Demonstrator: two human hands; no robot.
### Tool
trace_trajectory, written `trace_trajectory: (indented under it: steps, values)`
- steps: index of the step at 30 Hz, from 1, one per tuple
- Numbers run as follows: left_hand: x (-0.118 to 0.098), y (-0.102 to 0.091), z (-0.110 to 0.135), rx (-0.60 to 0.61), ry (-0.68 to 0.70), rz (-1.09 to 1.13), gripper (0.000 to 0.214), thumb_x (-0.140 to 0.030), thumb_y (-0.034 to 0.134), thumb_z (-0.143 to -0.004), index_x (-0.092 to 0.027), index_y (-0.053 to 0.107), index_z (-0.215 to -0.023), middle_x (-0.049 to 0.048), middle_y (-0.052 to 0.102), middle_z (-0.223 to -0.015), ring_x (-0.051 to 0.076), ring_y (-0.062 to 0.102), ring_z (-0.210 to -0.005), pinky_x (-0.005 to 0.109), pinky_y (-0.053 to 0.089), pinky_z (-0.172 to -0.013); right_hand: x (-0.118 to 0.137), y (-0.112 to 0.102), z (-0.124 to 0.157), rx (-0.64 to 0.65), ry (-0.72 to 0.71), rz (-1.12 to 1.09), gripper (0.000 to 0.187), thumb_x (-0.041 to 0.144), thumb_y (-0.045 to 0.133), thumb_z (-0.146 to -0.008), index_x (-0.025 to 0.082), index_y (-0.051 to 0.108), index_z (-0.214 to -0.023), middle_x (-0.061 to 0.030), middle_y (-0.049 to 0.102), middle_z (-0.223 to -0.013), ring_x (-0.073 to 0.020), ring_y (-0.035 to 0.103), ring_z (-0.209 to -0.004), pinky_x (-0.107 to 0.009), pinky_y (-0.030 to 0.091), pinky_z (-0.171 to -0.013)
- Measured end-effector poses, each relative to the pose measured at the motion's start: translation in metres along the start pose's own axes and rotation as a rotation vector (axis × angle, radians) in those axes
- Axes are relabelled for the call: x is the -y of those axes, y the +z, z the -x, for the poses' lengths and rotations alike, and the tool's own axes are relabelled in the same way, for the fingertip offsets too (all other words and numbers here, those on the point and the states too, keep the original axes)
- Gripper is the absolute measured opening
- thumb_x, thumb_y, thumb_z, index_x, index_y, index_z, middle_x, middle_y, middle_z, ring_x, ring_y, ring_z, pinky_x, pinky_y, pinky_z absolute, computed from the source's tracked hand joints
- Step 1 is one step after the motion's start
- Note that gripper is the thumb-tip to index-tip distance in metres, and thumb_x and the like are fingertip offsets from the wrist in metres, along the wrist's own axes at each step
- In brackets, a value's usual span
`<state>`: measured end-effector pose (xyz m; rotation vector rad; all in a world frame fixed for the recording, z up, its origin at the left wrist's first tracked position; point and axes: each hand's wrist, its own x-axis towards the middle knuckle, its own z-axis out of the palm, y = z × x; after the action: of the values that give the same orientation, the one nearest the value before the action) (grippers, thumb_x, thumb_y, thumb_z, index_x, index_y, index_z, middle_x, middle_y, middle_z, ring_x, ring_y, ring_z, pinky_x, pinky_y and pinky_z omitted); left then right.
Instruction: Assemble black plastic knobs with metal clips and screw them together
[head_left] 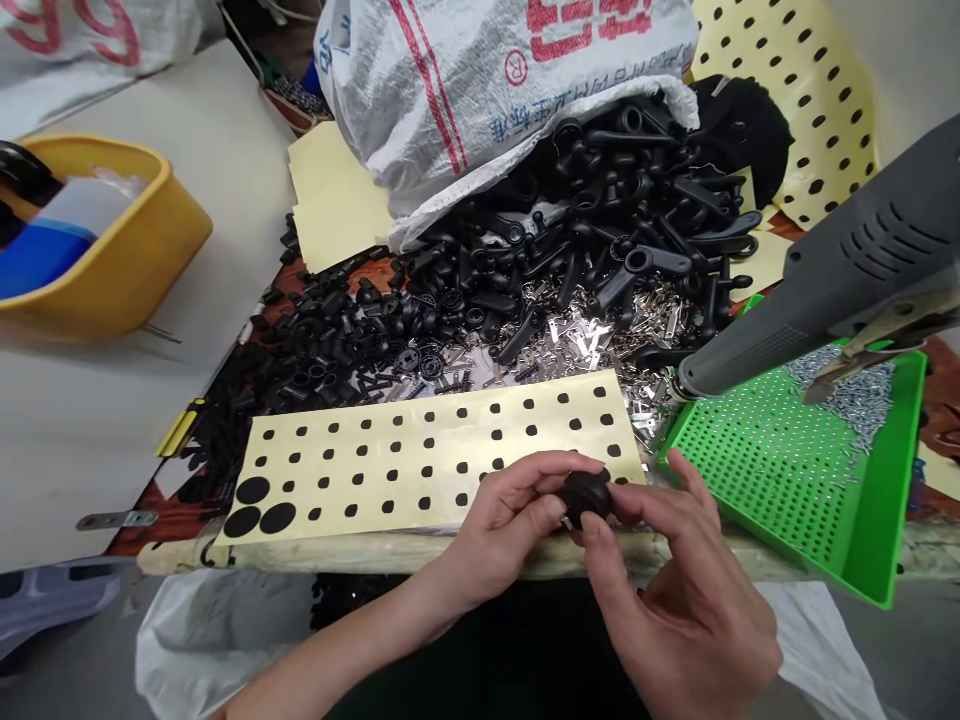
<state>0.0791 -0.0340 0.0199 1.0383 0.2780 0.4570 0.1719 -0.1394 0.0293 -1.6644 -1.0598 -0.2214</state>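
The left hand [510,510] and the right hand [675,610] cover much of the small black round part [586,498], so its underside I cannot see. The right edge cuts off the gray power tool [847,270], and the top edge cuts off the white woven sack [450,90]. The tiny metal pieces [844,395] in the green tray [889,520] are too small to tell one by one.

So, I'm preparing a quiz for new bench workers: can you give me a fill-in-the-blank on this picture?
The left hand and right hand hold one rounded plastic part, coloured ____.
The perforated tray to the right of the hands is ____.
The yellow tub stands to the ____ of the heap of black plastic parts.

Missing words: black; green; left.
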Motion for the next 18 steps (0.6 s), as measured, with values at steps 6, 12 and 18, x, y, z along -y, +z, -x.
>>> trace_trajectory:
  steps: [6,12,18]
  values:
    - [-0.0027,0.0033,-0.001,-0.03,-0.044,0.1,0.023,-0.029,0.067,-0.088,-0.026,0.072,-0.11,0.0015,0.073,-0.091,0.011,0.068,-0.078,0.02,0.053,-0.075,-0.0012,-0.0042,-0.0033,0.032,-0.043,-0.068,0.032,0.008,0.072,-0.074,0.015,0.062,-0.103,-0.002,0.067,-0.084,-0.0166,0.066,-0.078,-0.063,0.039,-0.108]
    - [-0.0013,0.0056,-0.0056,-0.077,-0.161,0.395,0.029,-0.027,0.078,-0.076,-0.022,0.072,-0.104,0.0034,0.074,-0.081,0.013,0.069,-0.069,0.022,0.053,-0.07,0.0023,0.0017,-0.0053,0.05,-0.015,-0.053,0.031,0.009,0.073,-0.073,0.014,0.062,-0.101,-0.0017,0.067,-0.082,-0.0153,0.065,-0.075,-0.06,0.037,-0.109]
    - [0.0016,0.0041,-0.0063,-0.125,-0.231,0.468,0.033,-0.023,0.081,-0.07,-0.02,0.072,-0.101,0.0041,0.073,-0.079,0.014,0.067,-0.069,0.025,0.053,-0.072,0.0039,0.0042,-0.0079,0.04,0.003,-0.031,0.026,0.012,0.073,-0.074,0.015,0.061,-0.097,-0.0023,0.068,-0.082,-0.0159,0.066,-0.075,-0.059,0.039,-0.108]
